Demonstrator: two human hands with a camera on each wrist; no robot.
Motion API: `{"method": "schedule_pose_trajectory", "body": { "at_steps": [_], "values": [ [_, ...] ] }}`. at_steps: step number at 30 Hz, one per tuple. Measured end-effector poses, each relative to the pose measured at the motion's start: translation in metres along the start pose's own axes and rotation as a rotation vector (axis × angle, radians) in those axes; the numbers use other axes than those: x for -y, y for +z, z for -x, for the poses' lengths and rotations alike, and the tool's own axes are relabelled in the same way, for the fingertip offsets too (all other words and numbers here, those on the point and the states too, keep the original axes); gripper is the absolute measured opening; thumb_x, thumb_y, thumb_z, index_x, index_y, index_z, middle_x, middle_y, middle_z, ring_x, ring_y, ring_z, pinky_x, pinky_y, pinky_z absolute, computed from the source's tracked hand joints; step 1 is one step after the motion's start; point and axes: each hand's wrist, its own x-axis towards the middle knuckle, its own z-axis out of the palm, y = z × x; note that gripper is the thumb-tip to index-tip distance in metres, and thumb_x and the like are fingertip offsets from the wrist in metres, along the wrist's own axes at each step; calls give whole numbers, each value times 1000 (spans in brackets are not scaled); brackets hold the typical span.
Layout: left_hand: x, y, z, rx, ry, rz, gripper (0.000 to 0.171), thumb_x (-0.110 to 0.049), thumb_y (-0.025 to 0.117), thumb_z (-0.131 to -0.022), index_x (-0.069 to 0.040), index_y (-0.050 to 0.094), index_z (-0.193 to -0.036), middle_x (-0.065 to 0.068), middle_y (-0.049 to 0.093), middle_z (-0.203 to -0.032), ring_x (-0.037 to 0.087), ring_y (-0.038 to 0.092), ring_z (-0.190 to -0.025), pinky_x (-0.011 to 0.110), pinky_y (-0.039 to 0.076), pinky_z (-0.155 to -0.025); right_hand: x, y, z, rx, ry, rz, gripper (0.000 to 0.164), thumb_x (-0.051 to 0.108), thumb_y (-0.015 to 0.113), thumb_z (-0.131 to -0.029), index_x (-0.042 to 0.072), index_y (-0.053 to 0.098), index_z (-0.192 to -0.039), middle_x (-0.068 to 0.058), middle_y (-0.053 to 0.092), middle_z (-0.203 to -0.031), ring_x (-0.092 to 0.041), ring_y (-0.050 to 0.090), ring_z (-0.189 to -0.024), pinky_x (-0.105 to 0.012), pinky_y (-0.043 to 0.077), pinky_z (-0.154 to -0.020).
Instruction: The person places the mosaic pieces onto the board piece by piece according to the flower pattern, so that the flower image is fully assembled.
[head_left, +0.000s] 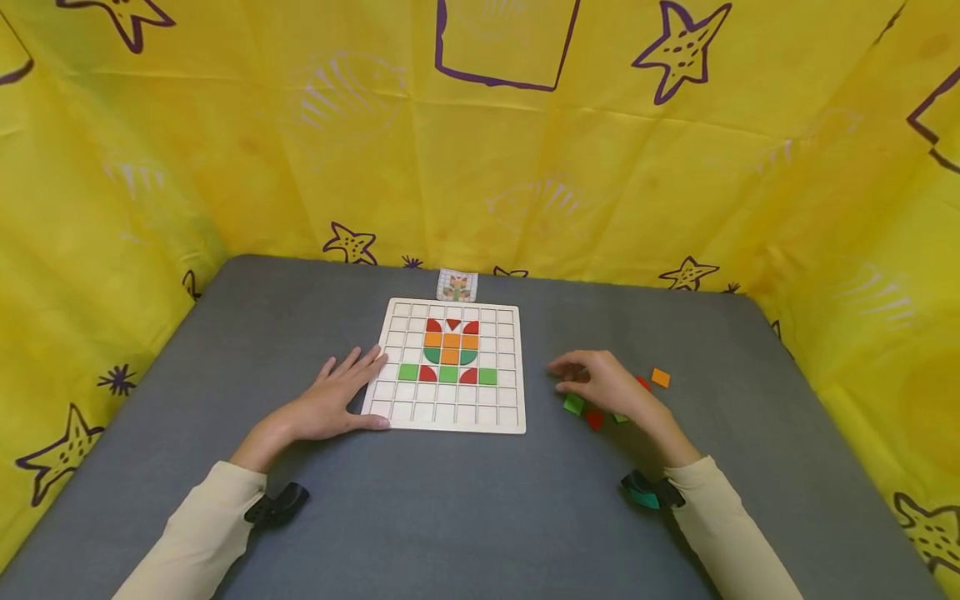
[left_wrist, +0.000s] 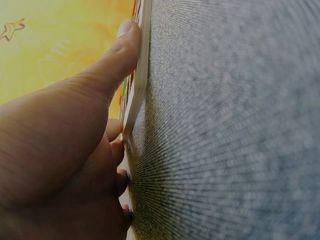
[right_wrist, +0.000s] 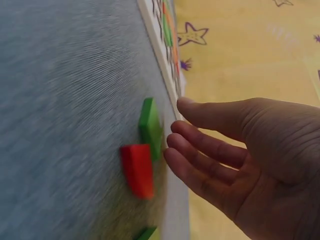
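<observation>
"What surrounded the workspace?"

"Yellow cloth [head_left: 247,150] printed with purple starfish hung behind and beside a dark grey table [head_left: 465,517]."

"And the hands?"

"The left hand [head_left: 326,407] lay wide, fingers spread over the left edge of a pale gridded board [head_left: 487,414], its thumb at the near left corner. The right hand [head_left: 607,385] hovered right of the board, fingers loosely bent, thumb apart, grasping nothing. Pale sleeves [head_left: 198,525] covered both forearms."

"What was close to the right hand?"

"Loose pieces on the table: a green square [head_left: 573,404] and a red piece [head_left: 594,419] beneath it, a second green piece [head_left: 621,417] and another red one, both partly hidden, and an orange tile [head_left: 660,377] farther right."

"What filled the board?"

"From the far side: a red triangle [head_left: 453,325] between two red quarter circles [head_left: 471,327]; three orange squares [head_left: 452,341]; one more orange square between green quarter circles [head_left: 468,357]; then three green squares [head_left: 447,374] alternating with two red quarter circles."

"Anything beyond?"

"A small patterned card [head_left: 446,287] lay just past the board's far edge."
</observation>
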Motion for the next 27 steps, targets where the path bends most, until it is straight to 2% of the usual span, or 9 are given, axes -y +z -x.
{"method": "schedule_pose_trajectory", "body": {
  "at_steps": [8, 14, 17, 27],
  "values": [
    [0, 0, 0, 0, 9, 1, 104, -57, 70, -82, -7, 18, -157, 17, 9, -163, 45, 1, -147, 66, -5, -112, -9, -2, 17, 3, -19, -35, 30, 6, 78, -82, 0, 72, -110, -11, 72, -105, -25, 69, -93, -39, 56, -82],
    [0, 0, 1, -2, 15, -9, 104, -58, 69, -83, -7, 18, -157, 17, 9, -163, 45, 1, -147, 66, -5, -112, -9, -7, 25, 70, 30, -50, 35, 8, 81, -79, 4, 72, -113, -6, 72, -106, -18, 69, -92, -34, 56, -81],
    [0, 0, 0, 0, 13, -12, 104, -59, 69, -82, -7, 18, -157, 17, 10, -163, 45, 1, -147, 66, -5, -112, -9, -7, 26, 88, 27, -53, 35, 7, 80, -80, 4, 72, -114, -5, 72, -106, -17, 68, -91, -33, 56, -80],
    [2, 1, -1, 0, 4, -19, 105, -60, 69, -82, -8, 17, -157, 16, 9, -164, 45, 1, -147, 65, -5, -112, -9, -7, 28, 51, -17, -30, 33, -1, 79, -78, 5, 73, -110, -3, 72, -101, -17, 66, -88, -34, 56, -78]
  ]
}}
